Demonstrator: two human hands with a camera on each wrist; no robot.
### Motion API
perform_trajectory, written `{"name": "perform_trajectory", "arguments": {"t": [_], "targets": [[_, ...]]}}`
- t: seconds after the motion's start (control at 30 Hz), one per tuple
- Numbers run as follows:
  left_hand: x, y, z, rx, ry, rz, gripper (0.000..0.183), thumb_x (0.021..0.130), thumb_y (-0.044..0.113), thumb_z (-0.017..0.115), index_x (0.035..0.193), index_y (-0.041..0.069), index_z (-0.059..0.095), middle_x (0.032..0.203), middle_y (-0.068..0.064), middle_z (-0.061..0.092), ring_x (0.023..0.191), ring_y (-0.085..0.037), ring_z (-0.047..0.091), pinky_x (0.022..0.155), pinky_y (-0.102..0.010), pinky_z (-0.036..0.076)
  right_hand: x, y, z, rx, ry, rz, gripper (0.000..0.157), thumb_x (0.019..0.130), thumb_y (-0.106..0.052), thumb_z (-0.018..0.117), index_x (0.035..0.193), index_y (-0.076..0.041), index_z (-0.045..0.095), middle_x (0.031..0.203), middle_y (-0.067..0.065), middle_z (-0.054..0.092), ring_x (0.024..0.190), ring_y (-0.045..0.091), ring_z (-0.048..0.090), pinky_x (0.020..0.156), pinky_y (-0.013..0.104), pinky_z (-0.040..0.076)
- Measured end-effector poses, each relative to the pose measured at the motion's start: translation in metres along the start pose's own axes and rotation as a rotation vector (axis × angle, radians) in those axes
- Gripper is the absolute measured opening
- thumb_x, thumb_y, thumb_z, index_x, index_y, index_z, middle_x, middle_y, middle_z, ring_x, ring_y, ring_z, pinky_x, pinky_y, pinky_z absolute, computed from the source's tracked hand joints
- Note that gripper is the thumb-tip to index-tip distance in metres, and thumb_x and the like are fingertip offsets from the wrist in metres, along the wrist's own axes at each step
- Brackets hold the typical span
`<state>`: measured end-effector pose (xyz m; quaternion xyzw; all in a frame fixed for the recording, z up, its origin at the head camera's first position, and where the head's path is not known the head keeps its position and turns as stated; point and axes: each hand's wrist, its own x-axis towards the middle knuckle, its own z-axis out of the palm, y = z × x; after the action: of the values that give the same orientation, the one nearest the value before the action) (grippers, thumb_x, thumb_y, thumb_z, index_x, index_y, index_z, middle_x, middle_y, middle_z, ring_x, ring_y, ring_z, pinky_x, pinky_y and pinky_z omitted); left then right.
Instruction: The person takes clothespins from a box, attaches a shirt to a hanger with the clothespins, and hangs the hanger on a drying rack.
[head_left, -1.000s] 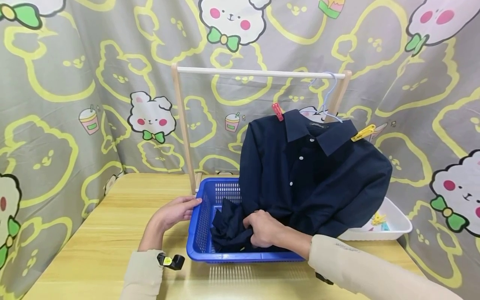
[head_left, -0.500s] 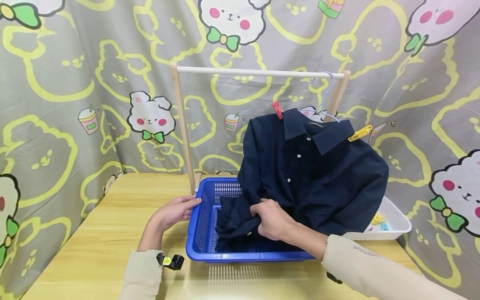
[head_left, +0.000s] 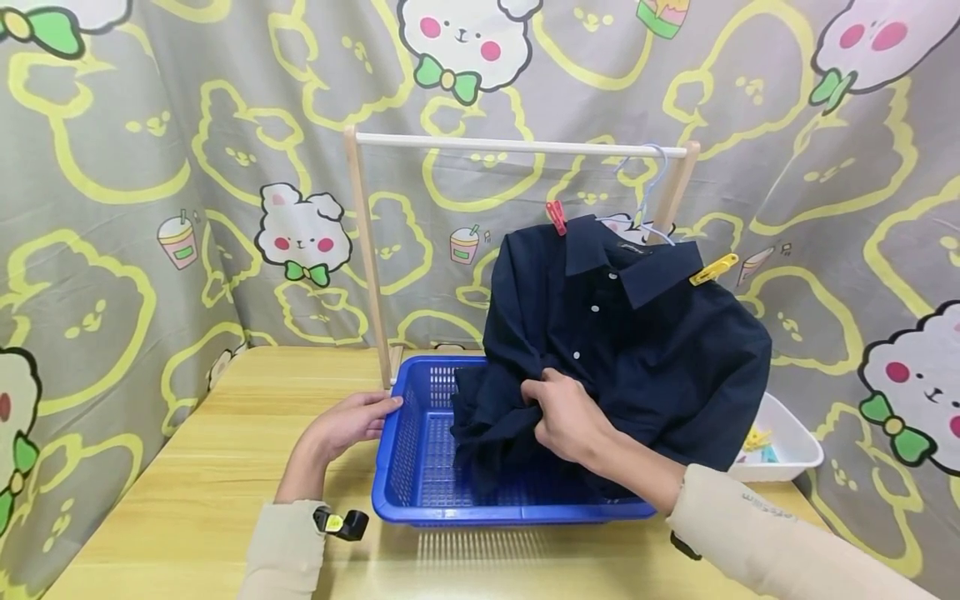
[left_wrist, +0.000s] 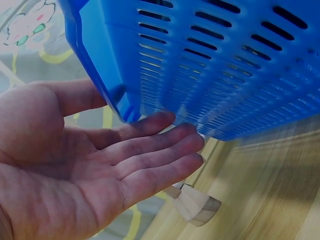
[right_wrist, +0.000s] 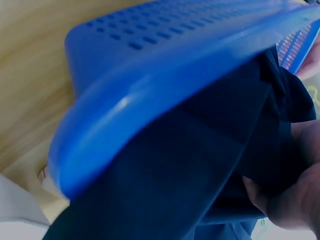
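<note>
A dark navy button-up shirt hangs by a light blue hanger, its lower part bunched inside a blue perforated plastic basket. My right hand grips the shirt's gathered front above the basket; the fingertips are hidden in the cloth. In the right wrist view, the shirt drapes over the basket rim. My left hand holds the basket's left rim, thumb on top and fingers below it, as the left wrist view shows. A red clothespin and a yellow clothespin sit at the shirt's shoulders.
A small wooden rack with a white bar stands behind the basket, bearing the hanger's hook. At the right, partly behind the shirt, a white tray holds several clothespins. A patterned curtain encloses the wooden table.
My right hand has moved up and to the right, lifting the bunched shirt hem, so more of the basket's floor shows. The shirt has shifted slightly left at its shoulder. My left hand stays put.
</note>
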<state>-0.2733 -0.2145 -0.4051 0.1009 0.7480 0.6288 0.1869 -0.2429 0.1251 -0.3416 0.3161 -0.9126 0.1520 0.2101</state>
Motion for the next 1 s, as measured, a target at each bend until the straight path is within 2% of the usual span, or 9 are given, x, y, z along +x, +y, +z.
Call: {"name": "perform_trajectory", "arguments": {"t": [0.27, 0.53, 0.8, 1.0], "targets": [[-0.001, -0.001, 0.0, 0.007, 0.018, 0.018, 0.044, 0.098, 0.031, 0.052, 0.114, -0.01, 0.054, 0.108, -0.02, 0.063, 0.095, -0.022, 0.064, 0.089, -0.036, 0.049, 0.003, 0.014, -0.017, -0.011, 0.057, 0.012, 0.031, 0.066, 0.01, 0.055, 0.077, -0.019, 0.059, 0.077, 0.0, 0.048, 0.064, 0.018, 0.046, 0.06, 0.03, 0.041], [-0.003, 0.0, 0.0, 0.007, 0.034, 0.041, 0.023, 0.096, 0.024, 0.057, 0.086, 0.004, 0.057, 0.093, -0.006, 0.06, 0.088, -0.02, 0.064, 0.085, -0.035, 0.051, 0.006, 0.024, -0.031, -0.03, 0.099, 0.02, 0.03, 0.067, 0.011, 0.055, 0.077, -0.017, 0.06, 0.076, 0.002, 0.048, 0.063, 0.019, 0.046, 0.058, 0.03, 0.041], [-0.005, 0.001, -0.002, -0.014, 0.013, 0.039, 0.021, 0.096, 0.022, 0.056, 0.087, 0.004, 0.057, 0.093, -0.007, 0.062, 0.087, -0.02, 0.064, 0.084, -0.035, 0.051, 0.008, 0.033, -0.043, -0.038, 0.131, 0.041, 0.03, 0.068, 0.011, 0.054, 0.079, -0.015, 0.062, 0.077, 0.003, 0.05, 0.065, 0.02, 0.047, 0.059, 0.032, 0.041], [-0.009, 0.002, -0.008, 0.02, 0.001, 0.033, 0.03, 0.096, 0.024, 0.056, 0.101, -0.006, 0.058, 0.097, -0.012, 0.066, 0.092, -0.022, 0.065, 0.088, -0.037, 0.05, 0.007, 0.04, -0.05, -0.044, 0.155, 0.049, 0.029, 0.068, 0.009, 0.052, 0.079, -0.016, 0.061, 0.076, 0.002, 0.048, 0.065, 0.019, 0.045, 0.059, 0.032, 0.04]]}}
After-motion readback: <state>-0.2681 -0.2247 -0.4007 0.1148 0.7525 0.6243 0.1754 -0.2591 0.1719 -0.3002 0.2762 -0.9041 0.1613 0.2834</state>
